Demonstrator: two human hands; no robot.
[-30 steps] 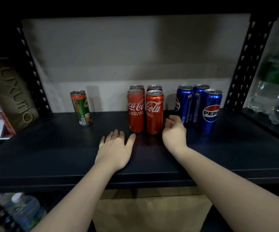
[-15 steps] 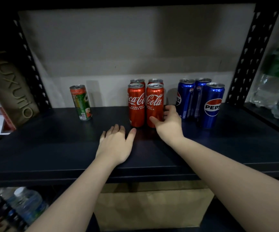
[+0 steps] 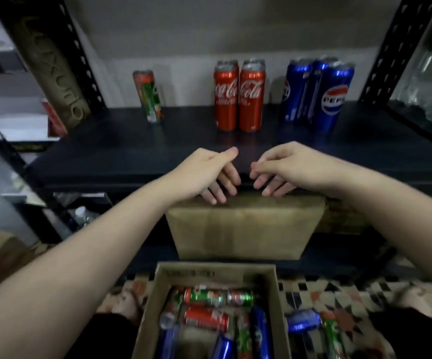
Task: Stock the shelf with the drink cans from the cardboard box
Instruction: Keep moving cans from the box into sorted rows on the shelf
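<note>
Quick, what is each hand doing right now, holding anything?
Left hand: open, fingers loosely curled, holding nothing.
Right hand: open, fingers loosely curled, holding nothing.

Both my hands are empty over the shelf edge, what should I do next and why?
Probably lower a hand into the cardboard box for a green can: both hands are empty, cans remain there, and only one green can stands on the shelf.
</note>
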